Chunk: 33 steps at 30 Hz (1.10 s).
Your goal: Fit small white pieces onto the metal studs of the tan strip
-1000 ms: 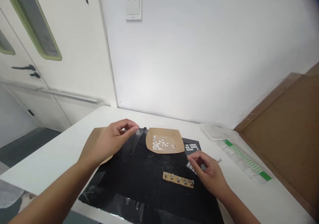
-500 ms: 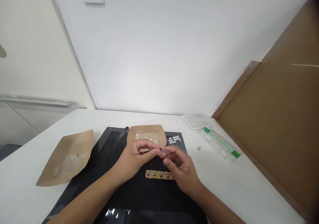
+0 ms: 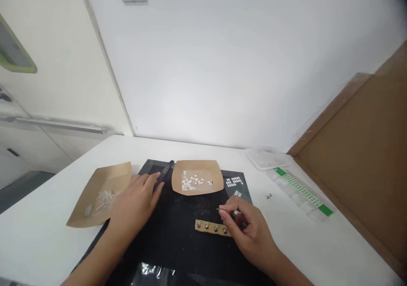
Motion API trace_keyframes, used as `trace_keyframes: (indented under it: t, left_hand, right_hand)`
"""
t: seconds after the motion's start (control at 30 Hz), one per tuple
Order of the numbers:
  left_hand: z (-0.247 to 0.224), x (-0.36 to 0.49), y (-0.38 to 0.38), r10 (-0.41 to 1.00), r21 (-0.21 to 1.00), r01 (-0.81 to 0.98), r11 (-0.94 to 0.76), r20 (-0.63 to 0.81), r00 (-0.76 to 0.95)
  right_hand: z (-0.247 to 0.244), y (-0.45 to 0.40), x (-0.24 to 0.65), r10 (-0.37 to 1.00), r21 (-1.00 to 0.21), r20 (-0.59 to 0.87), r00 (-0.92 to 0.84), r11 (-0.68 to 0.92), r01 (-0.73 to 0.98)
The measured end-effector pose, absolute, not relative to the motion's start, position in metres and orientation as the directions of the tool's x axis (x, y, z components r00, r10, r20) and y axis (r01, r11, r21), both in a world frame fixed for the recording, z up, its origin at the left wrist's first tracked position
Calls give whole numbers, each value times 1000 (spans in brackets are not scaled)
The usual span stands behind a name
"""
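My left hand is over the left part of the black mat, its fingers apart near the black-handled tool. My right hand pinches a small thin piece, too small to name, between thumb and forefinger. Just below those fingertips lies a cardboard strip with several small metal parts standing on it; its right end is hidden by my right hand. Behind my hands, a brown paper tray holds small white pieces. Partly behind my left hand, another paper tray holds clear slender pieces.
A dark green sheet with white stickers lies beyond my right hand. Farther right are small metal parts, a clear organizer with a green strip and a translucent lid. A large cardboard panel stands at the right.
My hands have come apart. The left moved left and opened beside the left tray, while the right stays above the strip with its fingers pinched. The view has shifted left.
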State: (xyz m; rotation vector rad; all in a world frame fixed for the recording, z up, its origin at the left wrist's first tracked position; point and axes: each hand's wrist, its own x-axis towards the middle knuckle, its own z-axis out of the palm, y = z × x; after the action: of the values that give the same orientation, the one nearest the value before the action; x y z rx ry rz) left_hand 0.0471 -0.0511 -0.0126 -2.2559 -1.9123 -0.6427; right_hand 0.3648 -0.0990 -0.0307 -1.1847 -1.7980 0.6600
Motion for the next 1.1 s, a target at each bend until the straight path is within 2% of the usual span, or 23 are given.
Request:
trace_keyframes:
  t: [0.07, 0.1, 0.27, 0.37, 0.5, 0.7, 0.97, 1.1]
  left_hand:
    - [-14, 24, -45, 909, -61, 983, -174, 373, 184]
    - [-14, 16, -41, 911, -95, 974, -207, 344, 228]
    - [-18, 10, -29, 933, -161, 975, -151, 302, 194]
    - [-28, 17, -24, 937, -180, 964, -194, 257, 236]
    - [-37, 24, -20, 940, -189, 953, -238, 203, 275]
    - [-29, 36, -13, 965, -166, 969, -180, 160, 207]
    - [-22, 38, 13, 987, -53, 986, -158, 26, 160]
    - [-14, 37, 17, 994, 12, 995, -98, 43, 97]
  right_hand:
    - [-29, -99, 368, 914, -735, 354, -200, 404, 545]
    - [-28, -99, 369, 912, -711, 357, -202, 406, 575]
    - [-26, -96, 371, 891, -652, 390, -232, 445, 614]
    - [-27, -93, 373, 868, -626, 410, -279, 491, 606]
    - [-27, -93, 380, 850, -619, 454, -266, 516, 592]
    - [-22, -93, 384, 833, -614, 487, -263, 540, 576]
    - [-27, -92, 385, 829, -587, 479, -290, 548, 596]
    - [-28, -91, 388, 832, -572, 474, -289, 540, 617]
